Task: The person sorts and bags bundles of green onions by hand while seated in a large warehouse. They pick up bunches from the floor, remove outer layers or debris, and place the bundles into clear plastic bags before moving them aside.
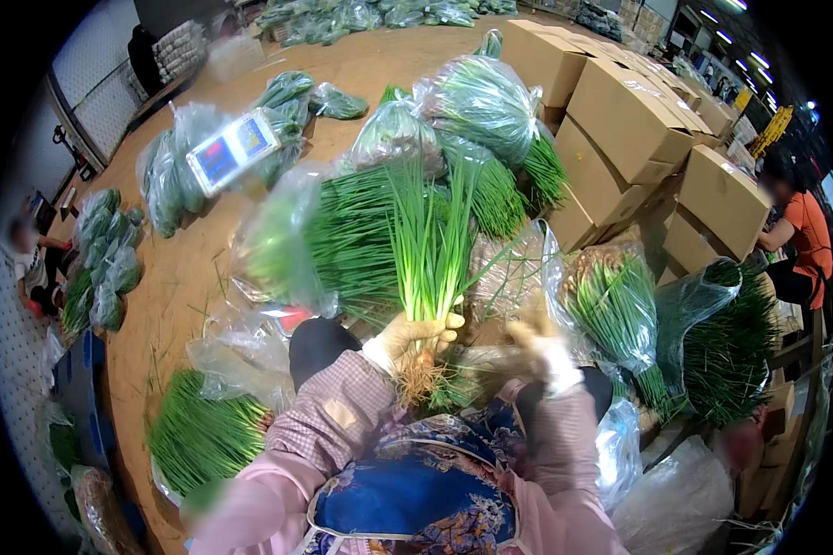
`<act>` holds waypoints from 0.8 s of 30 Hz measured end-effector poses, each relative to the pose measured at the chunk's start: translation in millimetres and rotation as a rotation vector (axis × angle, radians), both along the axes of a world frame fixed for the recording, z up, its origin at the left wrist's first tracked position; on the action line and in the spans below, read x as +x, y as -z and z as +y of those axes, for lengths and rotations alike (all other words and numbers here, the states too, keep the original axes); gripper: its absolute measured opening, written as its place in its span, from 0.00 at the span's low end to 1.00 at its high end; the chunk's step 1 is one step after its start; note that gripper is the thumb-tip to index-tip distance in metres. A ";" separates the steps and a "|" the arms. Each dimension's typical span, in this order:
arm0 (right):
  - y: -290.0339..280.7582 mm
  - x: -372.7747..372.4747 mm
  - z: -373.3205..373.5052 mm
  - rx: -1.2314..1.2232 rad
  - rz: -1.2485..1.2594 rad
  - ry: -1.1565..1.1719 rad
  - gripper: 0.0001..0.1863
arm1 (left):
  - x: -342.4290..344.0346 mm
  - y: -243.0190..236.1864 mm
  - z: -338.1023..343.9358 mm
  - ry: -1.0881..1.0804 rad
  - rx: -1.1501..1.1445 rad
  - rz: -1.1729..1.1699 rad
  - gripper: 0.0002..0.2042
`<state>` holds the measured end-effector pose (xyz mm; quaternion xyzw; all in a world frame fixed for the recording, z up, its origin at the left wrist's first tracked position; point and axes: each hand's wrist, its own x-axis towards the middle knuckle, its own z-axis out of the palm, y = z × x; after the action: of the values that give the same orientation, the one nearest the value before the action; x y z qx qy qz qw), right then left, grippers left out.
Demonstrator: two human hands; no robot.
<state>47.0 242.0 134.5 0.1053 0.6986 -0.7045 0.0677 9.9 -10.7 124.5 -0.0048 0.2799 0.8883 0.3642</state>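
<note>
My gloved left hand [420,335] is closed round a bunch of spring onions [429,236] just above their roots. The bunch stands upright, its green tops pointing away from me and its brown roots [420,379] hanging below my fist. To the right, my right hand [539,335] is smeared by motion, so its fingers cannot be made out. It is beside a clear plastic sheet [507,268] strewn with loose green leaves. Behind the held bunch lies a big heap of spring onions [356,227], partly wrapped in clear plastic.
Bagged bundles [481,104] are piled ahead, near stacked cardboard boxes [625,120]. A scale display [233,152] stands at left. More greens [204,430] lie by my left knee, and a bagged bundle [611,301] at right. A person in orange [805,236] is far right; another person [37,264] far left.
</note>
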 end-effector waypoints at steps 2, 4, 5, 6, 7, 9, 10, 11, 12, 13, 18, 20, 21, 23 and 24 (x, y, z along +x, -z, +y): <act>20.1 -9.9 -14.2 0.223 0.025 -0.174 0.35 | 2.0 -9.2 13.9 0.001 -0.030 -0.014 0.26; 5.8 -5.2 -22.5 0.721 0.482 -0.218 0.27 | 2.3 -7.1 3.5 0.022 -0.033 0.067 0.25; 7.5 -6.5 -20.5 1.110 0.907 -0.228 0.25 | -1.1 -7.7 -2.3 0.032 -0.067 0.102 0.24; -11.7 -6.7 -30.6 1.118 0.948 -0.261 0.26 | -2.7 -6.7 -5.9 0.063 -0.088 0.135 0.23; -45.9 -5.3 -50.6 1.107 0.989 -0.307 0.26 | -2.9 -4.3 -13.8 0.079 -0.119 0.155 0.22; -66.9 -11.5 -67.3 1.173 1.100 -0.398 0.27 | -6.2 0.6 -16.5 0.220 -0.171 0.164 0.18; -68.0 -16.0 -71.8 1.245 1.168 -0.445 0.26 | -10.4 7.7 -17.5 0.383 -0.132 0.128 0.17; -68.3 -20.9 -76.5 1.314 1.239 -0.493 0.26 | -12.6 14.6 -18.4 0.543 -0.091 0.094 0.16; -62.4 -27.0 -74.2 1.383 1.198 -0.578 0.28 | -11.3 -0.9 -8.6 0.641 -0.049 0.058 0.15; -63.2 -34.2 -75.4 1.378 1.191 -0.657 0.27 | -6.2 -16.4 -2.5 0.732 -0.010 0.018 0.14; -45.4 -65.3 -98.7 1.123 1.087 -0.950 0.25 | -27.1 -22.9 -39.9 0.682 -0.357 0.675 0.20; -28.5 -95.8 -70.5 1.240 1.153 -0.867 0.27 | -62.7 -53.8 -49.9 0.249 -0.897 1.024 0.23; -40.6 -103.9 -74.0 1.209 1.138 -0.826 0.27 | -76.3 -56.5 -57.2 -0.001 -1.265 1.014 0.24; -42.6 -126.3 -84.5 1.158 1.163 -0.714 0.21 | -103.5 -32.3 -93.3 -1.000 -1.770 1.394 0.29; -37.9 -139.1 -88.4 1.166 1.174 -0.670 0.20 | -110.6 -28.6 -107.2 -0.946 -1.891 1.218 0.37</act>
<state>-92.1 153.6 172.4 -0.4645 0.8620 -0.1207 -0.1630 -100.7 -117.9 153.2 0.0477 0.9116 0.2365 -0.3329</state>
